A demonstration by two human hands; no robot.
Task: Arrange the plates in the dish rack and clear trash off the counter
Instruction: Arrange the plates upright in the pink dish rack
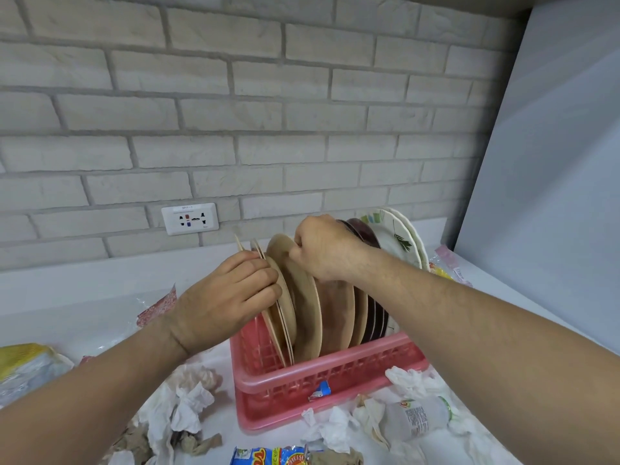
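A pink plastic dish rack (335, 374) stands on the white counter (84, 297), filled with several plates on edge. Tan plates (305, 310) fill its left and middle, dark maroon plates (364, 231) come after them, and white floral plates (396, 236) stand at the far right. My left hand (221, 303) pinches the leftmost tan plates at their rim, fingers curled over the edges. My right hand (322, 250) grips the top rim of a tan plate in the middle of the row. Crumpled white and brown tissues (188, 407) lie in front of the rack.
A clear plastic bottle (416, 419) lies on its side at the front right among tissues. A snack wrapper (271, 456) lies at the front edge, a yellow bag (23, 367) at the left, and wrappers (157, 307) behind. A wall socket (189, 218) sits on the brick wall.
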